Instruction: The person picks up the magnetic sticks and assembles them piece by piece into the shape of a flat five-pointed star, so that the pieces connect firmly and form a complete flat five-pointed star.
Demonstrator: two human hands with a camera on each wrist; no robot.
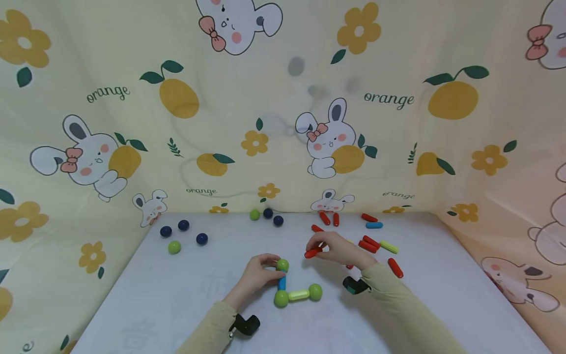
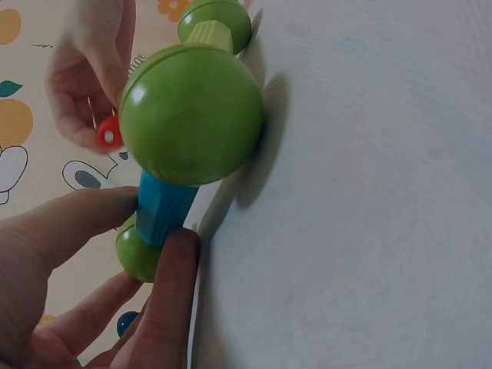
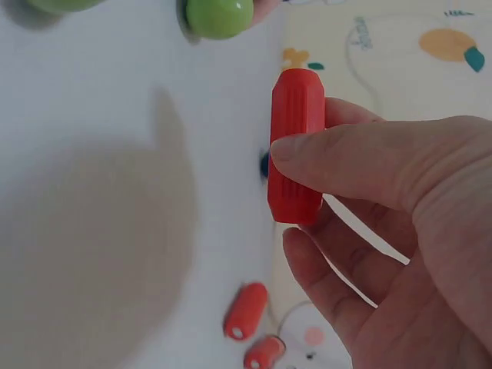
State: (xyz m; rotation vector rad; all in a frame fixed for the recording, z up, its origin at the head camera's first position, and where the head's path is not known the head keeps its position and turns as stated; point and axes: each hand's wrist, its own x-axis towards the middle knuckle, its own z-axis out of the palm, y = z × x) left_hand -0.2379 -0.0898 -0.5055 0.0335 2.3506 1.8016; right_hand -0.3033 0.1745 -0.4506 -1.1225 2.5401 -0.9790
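On the table lies an L-shaped piece of green balls and ribbed rods. A blue rod [image 2: 164,207] joins the far green ball [image 1: 282,265] to the corner ball [image 2: 192,115]. From that corner a yellow-green rod [image 1: 298,295] runs to a third green ball [image 1: 315,291]. My left hand [image 1: 257,273] pinches the blue rod between thumb and finger, beside the far ball. Right of the piece, above the table, my right hand [image 1: 338,247] holds a red rod [image 3: 297,146] between thumb and fingers. The red rod is apart from the piece.
Several loose red rods [image 1: 395,268] lie at the right, with a blue rod [image 1: 374,225] and a yellow-green rod [image 1: 389,247] among them. Dark blue balls [image 1: 202,239] and a green ball [image 1: 174,247] sit at the left; more balls [image 1: 278,221] stand along the back edge, before a printed curtain.
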